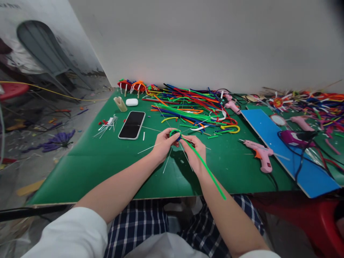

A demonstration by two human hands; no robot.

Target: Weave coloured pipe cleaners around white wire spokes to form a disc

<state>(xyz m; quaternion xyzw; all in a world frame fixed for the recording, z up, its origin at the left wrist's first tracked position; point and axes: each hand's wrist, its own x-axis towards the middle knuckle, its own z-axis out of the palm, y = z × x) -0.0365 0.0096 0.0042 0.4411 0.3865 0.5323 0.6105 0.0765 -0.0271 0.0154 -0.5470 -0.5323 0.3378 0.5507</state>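
Observation:
Between my two hands, just above the green tabletop (107, 172), is a small wheel-like piece with thin wire spokes sticking out all round. Its middle is wound in dark blue and green. My left hand (164, 143) pinches the wound middle from the left side. With closed fingers, my right hand (195, 150) grips a bright green pipe cleaner (206, 165) close to that middle. The pipe cleaner's long tail runs down across my right wrist toward the table's front edge. My fingers partly hide the wound centre.
A heap of coloured pipe cleaners (188, 104) lies beyond my hands. To the left are a phone (132, 125), a white earbud case (132, 102) and loose wires (109, 126). On the right are a pink glue gun (261, 154) with a cord and a blue board (285, 147).

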